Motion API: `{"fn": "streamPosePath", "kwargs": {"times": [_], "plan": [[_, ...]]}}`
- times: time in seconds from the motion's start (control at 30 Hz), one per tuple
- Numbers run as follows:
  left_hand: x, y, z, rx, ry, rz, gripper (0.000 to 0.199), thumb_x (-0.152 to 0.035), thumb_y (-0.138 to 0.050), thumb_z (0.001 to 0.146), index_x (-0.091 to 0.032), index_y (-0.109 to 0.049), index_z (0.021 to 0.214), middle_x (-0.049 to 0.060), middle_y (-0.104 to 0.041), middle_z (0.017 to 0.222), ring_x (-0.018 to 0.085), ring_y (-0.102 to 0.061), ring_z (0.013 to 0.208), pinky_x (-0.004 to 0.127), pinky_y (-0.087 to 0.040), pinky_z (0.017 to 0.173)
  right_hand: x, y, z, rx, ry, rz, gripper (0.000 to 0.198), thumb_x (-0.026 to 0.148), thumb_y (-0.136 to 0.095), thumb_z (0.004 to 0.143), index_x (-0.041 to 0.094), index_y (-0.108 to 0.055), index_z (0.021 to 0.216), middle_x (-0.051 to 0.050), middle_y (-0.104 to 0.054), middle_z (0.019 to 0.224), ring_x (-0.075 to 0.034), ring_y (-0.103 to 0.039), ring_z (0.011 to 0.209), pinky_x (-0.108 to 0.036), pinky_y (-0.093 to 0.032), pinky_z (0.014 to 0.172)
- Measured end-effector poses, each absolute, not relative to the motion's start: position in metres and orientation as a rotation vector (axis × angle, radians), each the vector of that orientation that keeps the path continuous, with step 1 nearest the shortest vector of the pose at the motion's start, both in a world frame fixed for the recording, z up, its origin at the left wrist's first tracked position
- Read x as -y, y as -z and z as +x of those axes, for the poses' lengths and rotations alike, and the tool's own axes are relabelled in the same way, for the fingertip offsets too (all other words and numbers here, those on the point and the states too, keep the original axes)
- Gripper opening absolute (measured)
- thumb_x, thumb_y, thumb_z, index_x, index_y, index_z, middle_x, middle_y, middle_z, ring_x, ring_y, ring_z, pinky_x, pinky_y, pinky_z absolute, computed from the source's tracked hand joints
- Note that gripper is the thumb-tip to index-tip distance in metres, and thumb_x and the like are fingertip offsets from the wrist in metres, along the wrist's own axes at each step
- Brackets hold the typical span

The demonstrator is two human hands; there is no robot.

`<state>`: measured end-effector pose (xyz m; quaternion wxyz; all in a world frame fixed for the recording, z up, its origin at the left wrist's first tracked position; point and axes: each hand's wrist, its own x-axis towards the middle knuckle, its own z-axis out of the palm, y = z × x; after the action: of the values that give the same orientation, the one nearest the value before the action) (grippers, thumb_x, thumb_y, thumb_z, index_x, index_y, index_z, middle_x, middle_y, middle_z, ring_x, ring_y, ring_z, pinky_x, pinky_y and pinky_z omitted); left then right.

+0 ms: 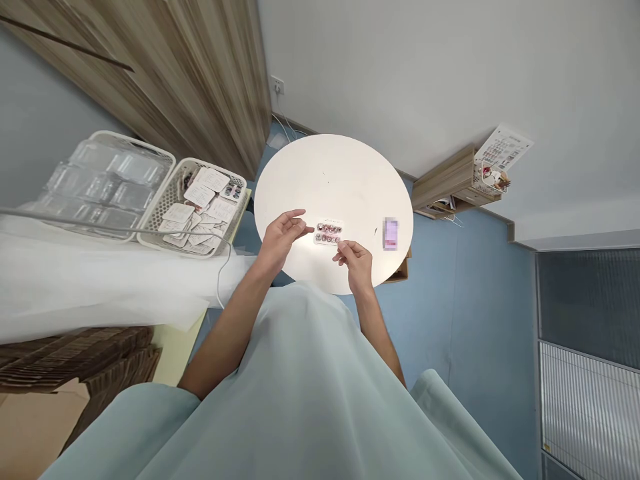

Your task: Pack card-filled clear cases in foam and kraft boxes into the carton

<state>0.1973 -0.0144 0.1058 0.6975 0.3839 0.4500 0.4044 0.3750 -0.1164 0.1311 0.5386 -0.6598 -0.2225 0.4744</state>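
Note:
A small white card (329, 232) with two rows of small dark and pink pieces, which look like press-on nails, is over the round white table (330, 160). My right hand (356, 261) pinches the card at its lower right corner between thumb and fingers. At the card's left edge is my left hand (283, 241), its fingers stretched out and apart; one fingertip comes close to the card, and I cannot tell whether it touches. On the table to the right lies a phone-shaped thing (391, 234) with a blurred purple face.
To the left, a white basket (143, 230) holds white cards, beside another with clear plastic boxes (107, 173). White wrapping sheet (125, 280) and stacked cardboard (65, 373) lie nearer. A low wooden shelf (445, 183) stands against the wall at right.

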Motion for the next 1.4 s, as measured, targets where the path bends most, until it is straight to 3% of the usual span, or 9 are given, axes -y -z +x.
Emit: {"fn": "streamPosePath", "kwargs": {"times": [0.2,0.4,0.6,0.77,1.0,1.1,1.17,1.27,1.4], "plan": [[0.019,-0.112,0.201,-1.001,-0.868,0.898,0.061,-0.054,-0.091,0.083,-0.022,-0.075,0.132,0.007,-0.077,0.110,0.026,-0.074,0.114,0.047,-0.058,0.113,0.115,-0.128,0.372,0.513,-1.157,-1.539,0.037,0.055,-0.088,0.078,0.021,-0.076,0.082,0.001,-0.068,0.075,-0.014,-0.068,0.067,-0.029,-0.047,0.063],[0.023,-0.120,0.201,-1.029,-0.802,0.991,0.064,-0.059,-0.096,0.078,-0.020,-0.080,0.126,0.006,-0.076,0.095,0.026,-0.073,0.102,0.044,-0.058,0.102,0.117,-0.127,0.376,0.531,-1.163,-1.575,0.039,0.059,-0.087,0.078,0.022,-0.075,0.082,0.000,-0.070,0.077,-0.015,-0.070,0.069,-0.029,-0.048,0.064],[0.028,-0.122,0.206,-1.073,-0.811,1.022,0.063,-0.059,-0.095,0.078,-0.021,-0.079,0.124,0.009,-0.079,0.104,0.027,-0.075,0.106,0.043,-0.060,0.101,0.121,-0.125,0.378,0.551,-1.125,-1.614,0.041,0.061,-0.086,0.079,0.022,-0.074,0.083,0.000,-0.071,0.073,-0.018,-0.071,0.069,-0.030,-0.050,0.064],[0.037,-0.122,0.220,-1.171,-0.832,1.062,0.062,-0.052,-0.098,0.074,-0.022,-0.072,0.121,0.012,-0.077,0.127,0.028,-0.078,0.110,0.043,-0.063,0.100,0.126,-0.128,0.366,0.668,-0.950,-1.715,0.037,0.060,-0.079,0.087,0.023,-0.074,0.088,0.001,-0.072,0.076,-0.019,-0.074,0.072,-0.031,-0.056,0.069],[0.045,-0.121,0.229,-1.165,-0.840,0.959,0.071,-0.041,-0.104,0.063,-0.023,-0.069,0.122,0.011,-0.074,0.133,0.029,-0.078,0.112,0.045,-0.064,0.101,0.132,-0.137,0.344,0.972,-0.761,-1.759,0.030,0.055,-0.070,0.100,0.027,-0.073,0.089,-0.003,-0.075,0.094,-0.019,-0.071,0.084,-0.035,-0.061,0.077],[0.040,-0.121,0.218,-0.999,-0.740,0.857,0.063,-0.045,-0.100,0.073,-0.020,-0.075,0.125,0.014,-0.076,0.129,0.032,-0.076,0.120,0.048,-0.062,0.106,0.135,-0.139,0.349,1.165,-0.767,-1.738,0.028,0.055,-0.069,0.104,0.029,-0.078,0.104,-0.006,-0.078,0.108,-0.024,-0.074,0.102,-0.039,-0.065,0.085],[0.036,-0.118,0.209,-0.827,-0.646,0.763,0.058,-0.054,-0.095,0.079,-0.018,-0.078,0.122,0.016,-0.079,0.121,0.036,-0.077,0.121,0.051,-0.062,0.107,0.133,-0.142,0.356,1.339,-0.733,-1.715,0.034,0.055,-0.075,0.102,0.031,-0.077,0.126,-0.009,-0.077,0.128,-0.029,-0.072,0.124,-0.045,-0.065,0.101],[0.033,-0.111,0.197,-0.629,-0.532,0.673,0.064,-0.068,-0.091,0.080,-0.019,-0.081,0.120,0.018,-0.082,0.116,0.042,-0.077,0.122,0.056,-0.063,0.104,0.125,-0.147,0.367,1.586,-0.696,-1.689,0.072,0.055,-0.082,0.098,0.033,-0.058,0.162,-0.011,-0.063,0.163,-0.034,-0.054,0.156,-0.055,-0.051,0.127],[0.038,-0.103,0.192,-0.630,-0.523,0.650,0.077,-0.080,-0.089,0.075,-0.024,-0.080,0.128,0.017,-0.082,0.124,0.047,-0.074,0.129,0.057,-0.064,0.099,0.112,-0.150,0.376,1.786,-0.773,-1.603,0.089,0.056,-0.081,0.101,0.036,-0.038,0.176,-0.009,-0.059,0.170,-0.036,-0.051,0.160,-0.060,-0.045,0.132]]}}
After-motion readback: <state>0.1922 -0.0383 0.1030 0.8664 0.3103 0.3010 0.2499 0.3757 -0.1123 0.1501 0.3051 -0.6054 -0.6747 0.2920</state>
